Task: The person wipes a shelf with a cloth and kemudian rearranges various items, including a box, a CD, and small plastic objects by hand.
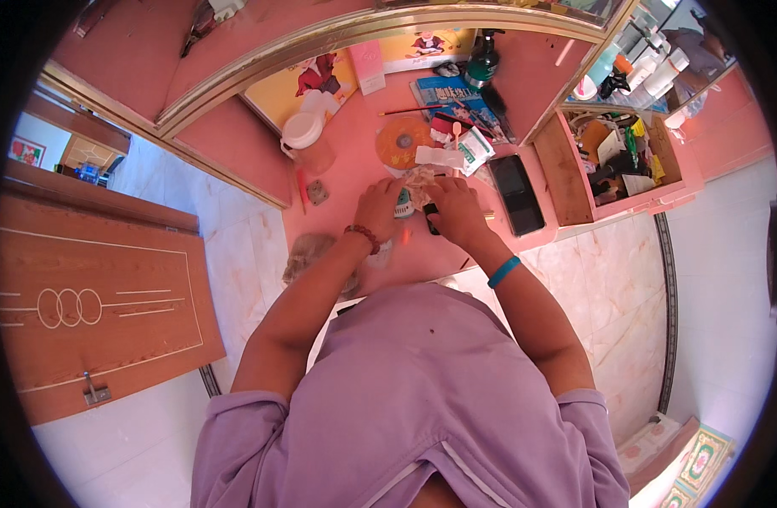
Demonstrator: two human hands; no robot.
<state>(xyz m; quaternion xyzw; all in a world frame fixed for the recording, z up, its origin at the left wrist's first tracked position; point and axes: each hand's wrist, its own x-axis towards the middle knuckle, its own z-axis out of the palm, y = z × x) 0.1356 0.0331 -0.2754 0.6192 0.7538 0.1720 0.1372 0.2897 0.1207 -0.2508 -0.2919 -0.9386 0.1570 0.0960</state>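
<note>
Both hands are over a pink desktop. My left hand and my right hand close on opposite sides of a crumpled piece of pale brown paper or tissue. A small green and white object lies beside the left hand's fingers, and a dark object is partly hidden under the right hand. Just beyond the fingers are an orange disc, a white strip and a white and green packet. To the right lies a black smartphone.
An open drawer full of small items juts out at the right. A lidded plastic jug stands at the back left. Blue books and a dark pump bottle are at the back. A hairnet-like bundle lies at the front left edge.
</note>
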